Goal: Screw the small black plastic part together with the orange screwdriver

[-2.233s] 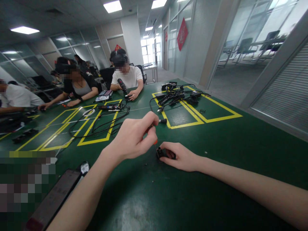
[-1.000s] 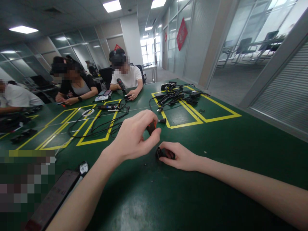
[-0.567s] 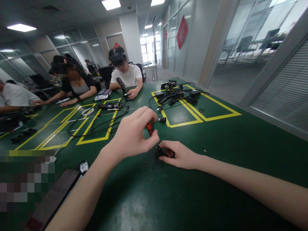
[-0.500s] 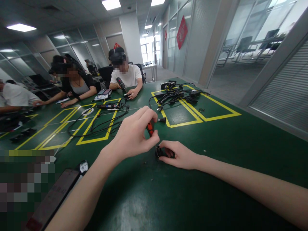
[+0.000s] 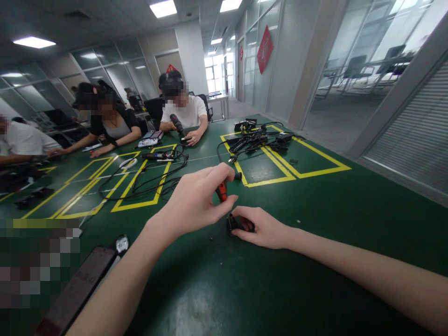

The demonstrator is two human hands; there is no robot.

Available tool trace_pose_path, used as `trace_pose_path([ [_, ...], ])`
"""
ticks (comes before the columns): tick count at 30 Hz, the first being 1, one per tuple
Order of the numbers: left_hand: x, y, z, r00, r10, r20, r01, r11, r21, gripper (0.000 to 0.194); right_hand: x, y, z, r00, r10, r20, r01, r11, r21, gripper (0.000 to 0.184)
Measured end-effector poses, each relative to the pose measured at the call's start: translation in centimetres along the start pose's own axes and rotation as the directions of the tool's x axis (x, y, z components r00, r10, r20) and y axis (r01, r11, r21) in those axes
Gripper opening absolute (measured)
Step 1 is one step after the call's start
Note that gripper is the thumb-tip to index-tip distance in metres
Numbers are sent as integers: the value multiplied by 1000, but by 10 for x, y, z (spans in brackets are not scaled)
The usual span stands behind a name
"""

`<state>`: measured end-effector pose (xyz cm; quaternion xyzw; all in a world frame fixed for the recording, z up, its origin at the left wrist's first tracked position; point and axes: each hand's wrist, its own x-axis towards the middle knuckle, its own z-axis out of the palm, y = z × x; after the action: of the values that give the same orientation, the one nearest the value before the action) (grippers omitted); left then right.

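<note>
A green bench (image 5: 280,280) marked with yellow tape fills most of the view. At its far side a person (image 5: 185,112) in a white top holds a dark tool (image 5: 177,123). A heap of black cables (image 5: 252,140) lies across the taped boxes, ahead and to the right; a looped black cable (image 5: 140,185) lies to the left of it. The left hand (image 5: 196,198) hovers over the bench, its grip bent loosely, thumb and forefinger spread around the red-and-black handle between them. The right hand (image 5: 262,227) has its grip closed on the black part, thumb on the near side. A phone (image 5: 79,287) lies at the lower left. The black part (image 5: 231,223) sits low at the bench, below the handle (image 5: 221,191), which is nearly upright; its lower end is hidden. Two tiny bits (image 5: 211,239) lie nearer the wearer.
</note>
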<state>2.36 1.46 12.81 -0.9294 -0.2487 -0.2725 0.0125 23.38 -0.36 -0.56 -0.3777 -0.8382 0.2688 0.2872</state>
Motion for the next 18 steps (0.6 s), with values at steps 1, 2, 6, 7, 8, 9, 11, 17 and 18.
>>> trace_pose_path([
  [1,0,0,0,1000,0,2,0,1000,2,22,0,0,0,1000,6,2,-6,1000,2,17],
  [2,0,1,0,1000,3,2,-3,1000,9,23,0,0,0,1000,11,5,-11,1000,6,17],
  [6,0,2,-1,1000,8,1,-8,999,47,20,0,2,1,1000,-6,2,6,1000,8,18],
  [7,1,2,-2,1000,10,-4,-9,998,59,18,0,2,1,1000,-14,-2,14,1000,7,17],
  [8,1,2,-3,1000,12,-9,-11,998,68,17,0,2,1,1000,-20,-4,20,1000,6,16],
  [9,1,2,-3,1000,15,-11,-14,997,70,16,0,2,1,1000,-23,-4,23,1000,6,16],
  [11,0,3,-3,1000,20,-5,-20,999,50,14,0,2,1,1000,-19,-7,19,1000,8,16],
  [17,-1,6,-4,999,39,9,-39,999,24,19,0,1,0,1000,2,7,-3,1000,18,18],
  [18,-1,7,-5,999,42,11,-42,999,31,18,0,1,0,1000,2,10,-3,1000,18,17],
])
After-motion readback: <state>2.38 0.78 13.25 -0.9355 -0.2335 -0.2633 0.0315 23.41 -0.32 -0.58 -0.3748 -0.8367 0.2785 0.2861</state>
